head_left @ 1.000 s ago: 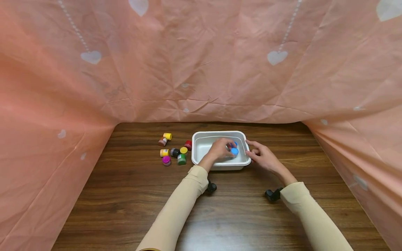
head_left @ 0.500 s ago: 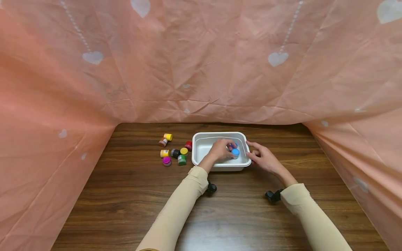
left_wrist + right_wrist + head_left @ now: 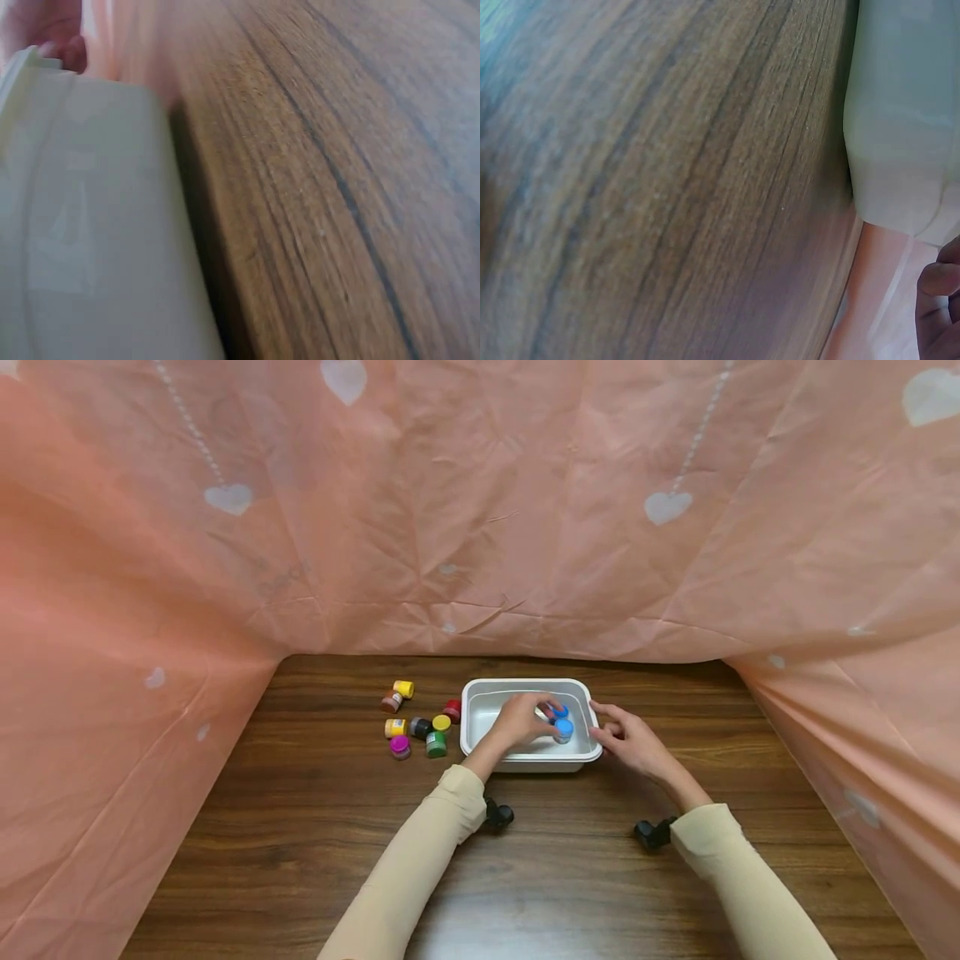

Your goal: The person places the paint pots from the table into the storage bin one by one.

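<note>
My left hand (image 3: 519, 722) curves beside a small round light-blue-lidded jar (image 3: 564, 729) and a darker blue-lidded jar (image 3: 560, 712) inside the white rectangular tray (image 3: 540, 767); whether its fingers pinch either, I cannot tell. My right hand (image 3: 633, 743), thumb and forefinger spread, meets the tray's right rim.

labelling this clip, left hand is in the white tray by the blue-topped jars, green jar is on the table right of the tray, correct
Not quite: the head view shows the green jar on the table left of the white tray. The left hand is in the tray, by the blue-topped jars.
</note>
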{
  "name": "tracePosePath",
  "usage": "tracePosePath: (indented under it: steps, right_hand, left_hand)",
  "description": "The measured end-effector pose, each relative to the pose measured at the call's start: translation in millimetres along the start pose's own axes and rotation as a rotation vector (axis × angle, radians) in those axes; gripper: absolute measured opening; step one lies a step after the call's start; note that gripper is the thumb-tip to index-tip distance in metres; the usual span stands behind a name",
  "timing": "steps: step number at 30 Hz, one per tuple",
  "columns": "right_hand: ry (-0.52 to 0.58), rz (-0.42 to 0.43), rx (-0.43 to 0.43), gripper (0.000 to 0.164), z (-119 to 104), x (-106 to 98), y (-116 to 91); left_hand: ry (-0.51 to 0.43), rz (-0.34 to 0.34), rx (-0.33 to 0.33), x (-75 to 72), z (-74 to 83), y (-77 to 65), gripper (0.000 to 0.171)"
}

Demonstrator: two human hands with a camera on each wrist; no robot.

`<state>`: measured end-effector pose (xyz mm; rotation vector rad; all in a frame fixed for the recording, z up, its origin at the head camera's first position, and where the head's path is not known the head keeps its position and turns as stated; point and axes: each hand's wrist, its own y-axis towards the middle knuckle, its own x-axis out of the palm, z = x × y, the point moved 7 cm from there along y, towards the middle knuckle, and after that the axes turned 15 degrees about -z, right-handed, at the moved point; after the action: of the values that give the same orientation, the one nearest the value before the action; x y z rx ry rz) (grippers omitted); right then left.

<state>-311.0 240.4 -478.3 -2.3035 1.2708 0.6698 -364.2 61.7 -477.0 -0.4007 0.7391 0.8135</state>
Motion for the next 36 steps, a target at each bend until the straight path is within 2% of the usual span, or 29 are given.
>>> tracePosePath:
  steps: [8,15,19,26,31,36]
  right_hand:
    - [-0.006,0.005,0.024,0.059,3.3,-4.8,-2.5]
    - [-0.017,0.013,0.013,0.059,3.6,-6.7,-4.1]
    - [-0.004,0.016,0.024,0.058,2.9,-7.0,-4.0]
    - [0.018,-0.004,0.044,0.06,1.9,-6.9,-2.2]
    - [0.024,-0.009,0.052,0.059,3.1,-7.0,-1.8]
    - [0.027,-0.008,0.053,0.059,4.0,-7.1,-2.0]
  left_hand:
    - [-0.086,0.025,0.079,-20.1,0.4,-32.2,0.034]
    - [-0.133,0.094,0.126,-44.2,4.4,-68.8,0.031]
    - [-0.124,0.13,0.16,-57.0,2.4,-92.2,0.032]
    - [-0.052,0.211,0.155,-78.6,-22.0,-142.3,0.034]
    - [-0.008,0.241,0.096,-91.3,-44.8,-171.5,0.036]
    - [0.046,0.271,0.021,-99.4,-64.7,-190.3,0.036]
